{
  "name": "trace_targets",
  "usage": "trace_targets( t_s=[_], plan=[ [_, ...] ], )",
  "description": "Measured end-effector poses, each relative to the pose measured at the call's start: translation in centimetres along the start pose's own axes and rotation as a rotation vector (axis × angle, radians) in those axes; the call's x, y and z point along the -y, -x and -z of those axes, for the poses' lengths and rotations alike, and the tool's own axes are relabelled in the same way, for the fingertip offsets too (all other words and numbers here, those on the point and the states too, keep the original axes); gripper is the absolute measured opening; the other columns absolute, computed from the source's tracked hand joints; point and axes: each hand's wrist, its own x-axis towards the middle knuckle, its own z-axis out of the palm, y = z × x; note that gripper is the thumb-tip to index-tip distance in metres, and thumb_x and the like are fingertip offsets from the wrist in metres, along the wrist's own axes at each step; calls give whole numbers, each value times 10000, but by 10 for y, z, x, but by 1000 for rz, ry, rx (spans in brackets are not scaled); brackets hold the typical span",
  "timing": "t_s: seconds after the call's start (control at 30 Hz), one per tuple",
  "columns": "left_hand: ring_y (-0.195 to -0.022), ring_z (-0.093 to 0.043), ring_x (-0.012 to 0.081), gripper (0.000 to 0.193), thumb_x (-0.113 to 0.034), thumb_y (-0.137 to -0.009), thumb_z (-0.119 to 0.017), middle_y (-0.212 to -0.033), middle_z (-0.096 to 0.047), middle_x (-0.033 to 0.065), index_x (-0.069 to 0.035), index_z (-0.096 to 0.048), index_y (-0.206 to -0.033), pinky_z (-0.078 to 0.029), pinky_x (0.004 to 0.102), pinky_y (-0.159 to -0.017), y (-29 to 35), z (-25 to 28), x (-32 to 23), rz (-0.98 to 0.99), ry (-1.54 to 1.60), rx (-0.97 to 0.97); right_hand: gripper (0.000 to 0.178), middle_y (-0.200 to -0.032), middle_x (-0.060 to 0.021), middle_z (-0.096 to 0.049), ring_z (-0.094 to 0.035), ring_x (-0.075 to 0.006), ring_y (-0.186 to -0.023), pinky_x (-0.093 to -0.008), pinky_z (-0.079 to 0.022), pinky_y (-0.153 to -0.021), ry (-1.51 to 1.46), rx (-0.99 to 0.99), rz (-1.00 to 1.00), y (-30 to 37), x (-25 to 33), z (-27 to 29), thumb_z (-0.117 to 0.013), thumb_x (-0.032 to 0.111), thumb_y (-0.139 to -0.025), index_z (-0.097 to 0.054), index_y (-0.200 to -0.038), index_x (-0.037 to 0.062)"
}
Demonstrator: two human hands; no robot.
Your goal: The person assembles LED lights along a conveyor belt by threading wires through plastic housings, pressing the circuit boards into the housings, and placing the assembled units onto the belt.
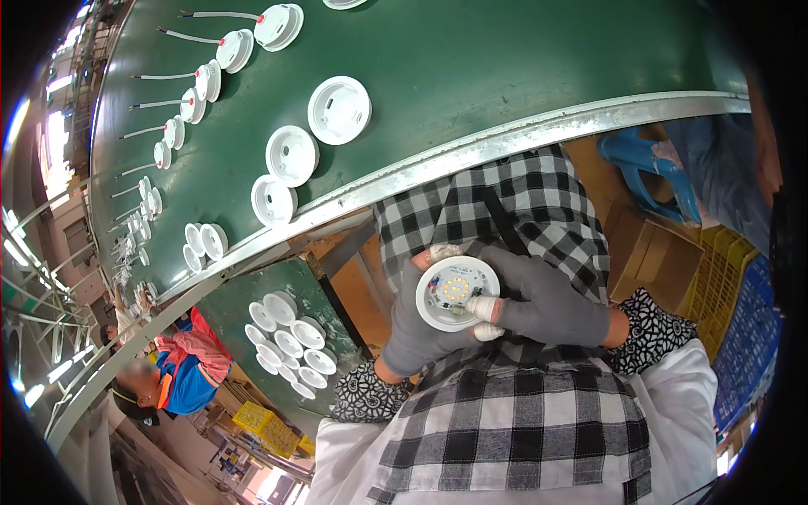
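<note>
Over my lap I hold a round white downlight housing (427, 313) with its open face up. Inside it lies a white LED board (455, 289) with a ring of yellow chips. My left hand (412, 332), in a grey fingerless glove with taped fingertips, grips the housing's left and lower rim. My right hand (539, 299), gloved likewise, reaches in from the right, its taped thumb pressing at the board's lower right edge. Its other fingers are partly hidden behind the housing.
Beyond the metal edge (505, 133) of a green workbench (471, 59) stand empty white housings (339, 110) and a row of housings with cables (235, 50). More white housings (288, 343) sit on a side table. Another person (181, 366) works at far left. A blue stool (648, 168) stands right.
</note>
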Motion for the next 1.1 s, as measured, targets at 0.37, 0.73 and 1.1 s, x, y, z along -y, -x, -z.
trace_targets(
  t_s=[0.37,0.73,1.1],
  plan=[
    [-1055,-597,174,832,-265,-638,-879,-1142,-582,108,-14,-384,-1258,-499,304,-882,-11,18,-17,83,-30,325,379,-918,-188,-660,-675,-282,-841,-358,-512,-764,211,12,-56,-7,19,10,-547,219,-863,-540,-1155,-22],
    [-1038,-596,196,862,-281,-621,-888,-1139,-568,123,0,-373,-1253,-487,310,-893,-3,-5,-10,115,44,66,348,-961,-180,-669,-676,-253,-876,-325,-517,-800,29,-201,-101,1,0,-8,-557,182,-871,-563,-1165,-4],
    [-1068,-572,197,968,-196,-565,-918,-1158,-527,132,-38,-268,-1264,-497,345,-911,-4,-12,1,50,44,18,272,-868,-153,-677,-675,-245,-749,-326,-516,-705,54,-164,-45,-10,3,5,-596,201,-837,-634,-1024,8]
  ],
)
